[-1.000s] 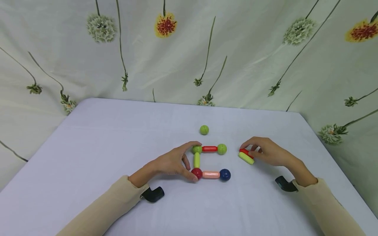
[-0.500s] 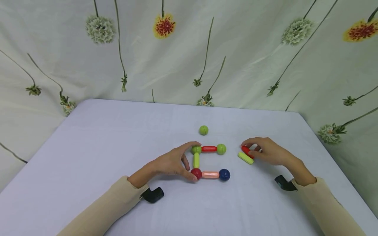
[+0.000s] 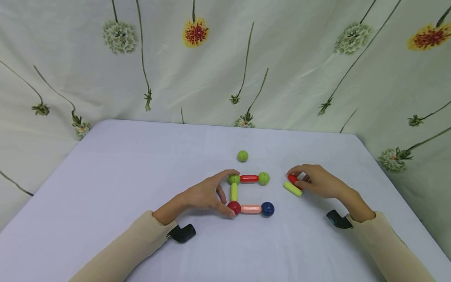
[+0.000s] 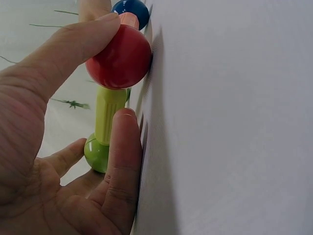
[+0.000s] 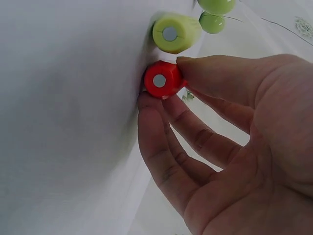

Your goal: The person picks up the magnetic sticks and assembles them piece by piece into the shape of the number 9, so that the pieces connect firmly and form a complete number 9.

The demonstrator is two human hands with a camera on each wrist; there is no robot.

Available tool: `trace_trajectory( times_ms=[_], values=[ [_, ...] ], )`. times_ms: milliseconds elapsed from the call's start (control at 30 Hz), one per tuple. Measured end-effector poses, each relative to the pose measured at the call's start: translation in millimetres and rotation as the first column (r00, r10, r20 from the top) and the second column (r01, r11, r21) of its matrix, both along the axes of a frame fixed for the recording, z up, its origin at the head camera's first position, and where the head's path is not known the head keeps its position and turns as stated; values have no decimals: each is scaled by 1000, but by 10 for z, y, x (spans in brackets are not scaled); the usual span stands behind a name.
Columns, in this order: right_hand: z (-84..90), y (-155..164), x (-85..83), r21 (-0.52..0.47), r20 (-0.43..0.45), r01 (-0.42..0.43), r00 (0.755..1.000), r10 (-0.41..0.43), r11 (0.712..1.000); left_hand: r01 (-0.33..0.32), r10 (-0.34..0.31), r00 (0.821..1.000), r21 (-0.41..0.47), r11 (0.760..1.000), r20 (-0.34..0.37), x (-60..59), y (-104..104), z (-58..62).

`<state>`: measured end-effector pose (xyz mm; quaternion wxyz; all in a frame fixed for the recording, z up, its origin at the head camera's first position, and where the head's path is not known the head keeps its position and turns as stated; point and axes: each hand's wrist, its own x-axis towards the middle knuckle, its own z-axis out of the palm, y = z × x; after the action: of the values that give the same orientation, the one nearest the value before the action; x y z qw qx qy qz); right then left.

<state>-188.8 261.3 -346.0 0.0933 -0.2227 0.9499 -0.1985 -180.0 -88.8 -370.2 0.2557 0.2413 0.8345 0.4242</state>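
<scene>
In the head view a C-shaped magnetic ball-and-stick piece lies mid-table. Its red ball [image 3: 234,207] and green corner ball [image 3: 234,179] are joined by a yellow-green stick [image 3: 234,192]. A pink stick [image 3: 251,208] runs from the red ball to a blue ball [image 3: 267,208]; a red stick joins the corner ball to a second green ball [image 3: 263,178]. My left hand [image 3: 208,192] spans it, thumb on the red ball, fingertip at the corner ball. My right hand [image 3: 318,182] pinches a loose red magnetic stick [image 5: 159,81] with a silver end, beside a loose yellow-green stick [image 3: 293,189].
A lone green ball [image 3: 242,156] lies behind the joined piece. The white cloth-covered table [image 3: 148,156] ends at a hanging flowered cloth [image 3: 218,70]. Black wrist cameras show below both sleeves.
The red stick in my right hand has come apart from the loose yellow-green stick, leaving a small gap. My left hand and the joined piece stay in place.
</scene>
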Motion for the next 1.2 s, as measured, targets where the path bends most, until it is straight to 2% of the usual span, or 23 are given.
trace_trajectory(
  times_ms=[333,733,967,1200],
  values=[
    [-13,-11,-15,7,-22,18,1000,-18,1000,-1,1,1000,-8,1000,-1,4,0,-6],
    [40,-44,16,-61,-105,-5,995,-1,998,3,-3,1000,-4,1000,-5,3,-5,3],
    [62,-105,20,-69,-79,24,996,-30,997,-4,4,1000,-9,1000,-1,10,-6,8],
    [75,-147,32,-104,-63,20,998,-26,994,-7,7,1000,-8,1000,-1,9,-3,1]
  ],
)
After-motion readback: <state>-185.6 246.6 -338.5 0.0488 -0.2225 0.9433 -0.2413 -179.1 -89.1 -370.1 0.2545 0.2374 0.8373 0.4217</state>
